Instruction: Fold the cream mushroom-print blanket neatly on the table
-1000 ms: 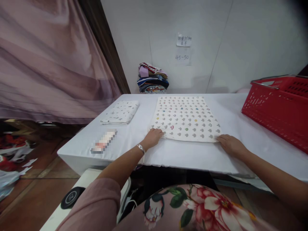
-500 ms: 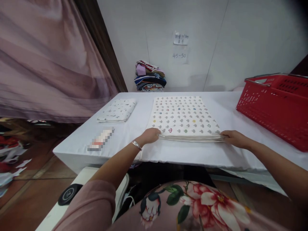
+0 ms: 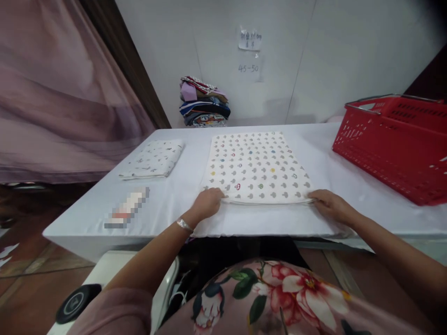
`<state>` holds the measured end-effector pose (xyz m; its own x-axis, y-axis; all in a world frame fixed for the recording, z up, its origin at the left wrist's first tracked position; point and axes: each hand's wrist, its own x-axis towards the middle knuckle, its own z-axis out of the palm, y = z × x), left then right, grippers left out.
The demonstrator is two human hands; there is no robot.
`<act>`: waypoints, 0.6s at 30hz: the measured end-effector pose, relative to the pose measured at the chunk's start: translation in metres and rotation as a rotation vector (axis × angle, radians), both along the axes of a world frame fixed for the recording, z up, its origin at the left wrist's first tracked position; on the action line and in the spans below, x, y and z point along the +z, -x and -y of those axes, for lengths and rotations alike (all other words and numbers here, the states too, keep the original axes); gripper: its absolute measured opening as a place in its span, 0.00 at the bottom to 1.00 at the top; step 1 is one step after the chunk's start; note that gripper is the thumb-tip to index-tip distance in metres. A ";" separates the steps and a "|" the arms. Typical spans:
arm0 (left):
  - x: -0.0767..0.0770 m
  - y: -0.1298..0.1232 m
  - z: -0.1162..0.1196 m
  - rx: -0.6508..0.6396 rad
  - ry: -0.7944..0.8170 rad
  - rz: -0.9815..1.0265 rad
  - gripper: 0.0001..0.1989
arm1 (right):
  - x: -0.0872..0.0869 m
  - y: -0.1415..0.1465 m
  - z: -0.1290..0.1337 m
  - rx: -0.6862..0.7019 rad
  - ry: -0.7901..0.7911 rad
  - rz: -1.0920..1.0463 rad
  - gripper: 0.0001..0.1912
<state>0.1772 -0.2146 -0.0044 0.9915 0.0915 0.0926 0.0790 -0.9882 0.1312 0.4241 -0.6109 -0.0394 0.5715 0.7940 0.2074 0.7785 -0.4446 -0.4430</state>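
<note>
A white cloth printed with small grey and coloured mushroom shapes lies folded in layers on the white-covered table. My left hand is closed on its near left corner, a silver bracelet at the wrist. At the near right corner my right hand pinches the same cloth between thumb and fingers. The front edge between both hands lies low, close to the tabletop. To the left sits another folded white cloth with a small dark print, apart from both hands.
A red plastic basket with metal handles stands on the right. A blurred-out flat item lies at the left front. Behind the table is a pile of folded fabrics. Paper signs hang on the wall. A white chair is below left.
The cloth's front edge, held slightly raised with its layers showing, is now lower and flatter on the table. Both hands keep their hold. The whole view has shifted, moving the scene leftward.
</note>
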 end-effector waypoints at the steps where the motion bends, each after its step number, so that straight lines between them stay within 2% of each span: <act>1: -0.004 0.006 0.002 -0.039 -0.017 0.031 0.19 | -0.003 0.005 0.004 0.020 -0.016 0.009 0.16; 4: -0.013 0.024 0.003 -0.102 0.018 0.133 0.19 | -0.004 0.014 0.013 0.032 -0.064 -0.069 0.18; 7: -0.014 0.032 -0.004 -0.068 0.163 0.206 0.16 | 0.002 0.013 0.015 -0.104 -0.163 -0.164 0.17; 10: -0.010 0.027 -0.017 0.047 0.255 0.216 0.14 | 0.010 -0.002 0.009 -0.321 -0.217 -0.162 0.18; 12: -0.007 0.018 -0.028 0.166 0.228 0.208 0.14 | 0.013 -0.016 0.001 -0.412 -0.187 -0.149 0.17; 15: -0.005 0.002 -0.041 0.329 0.134 0.164 0.13 | 0.012 -0.037 -0.015 -0.428 -0.095 -0.182 0.17; 18: -0.001 -0.014 -0.051 0.424 0.093 0.081 0.12 | 0.005 -0.059 -0.035 -0.430 -0.001 -0.148 0.16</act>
<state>0.1915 -0.1638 -0.0051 0.8543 0.5005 0.1404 0.4608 -0.8542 0.2408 0.4835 -0.5760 -0.0340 0.8726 0.4783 0.0994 0.4519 -0.7131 -0.5359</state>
